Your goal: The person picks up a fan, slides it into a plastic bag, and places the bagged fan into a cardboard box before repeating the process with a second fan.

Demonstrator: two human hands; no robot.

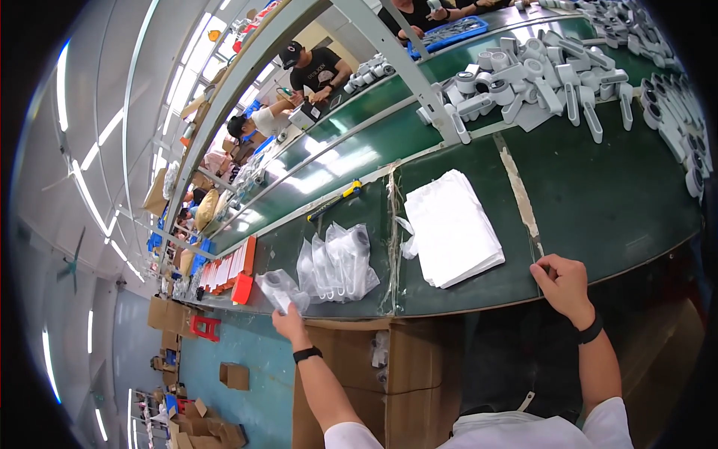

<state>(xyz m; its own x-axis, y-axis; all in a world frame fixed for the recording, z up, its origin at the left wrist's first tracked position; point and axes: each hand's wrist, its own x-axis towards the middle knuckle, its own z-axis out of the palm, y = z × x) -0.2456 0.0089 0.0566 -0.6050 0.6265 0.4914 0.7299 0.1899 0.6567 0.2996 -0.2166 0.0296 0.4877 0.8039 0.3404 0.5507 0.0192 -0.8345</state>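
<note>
My left hand (290, 323) grips the lower end of a clear plastic bag (278, 289) with a pale device inside, at the table's near edge. Right beside it lies a row of similar bagged white devices (336, 262). My right hand (565, 286) is at the near edge on the right, fingers curled and thumb pressed in; whatever they may hold is hidden. Between the hands lies a stack of thin white sheets or bags (453, 230), with a crumpled clear scrap (407, 245) at its left side.
A yellow-and-black cutter knife (335, 200) lies behind the bagged row. Many white-and-grey round-headed devices (538, 78) are heaped at the far right. Orange-and-white boxes (230, 266) stand left. A metal upright (419, 75) rises from the bench; people work beyond. Below is an open carton (422, 374).
</note>
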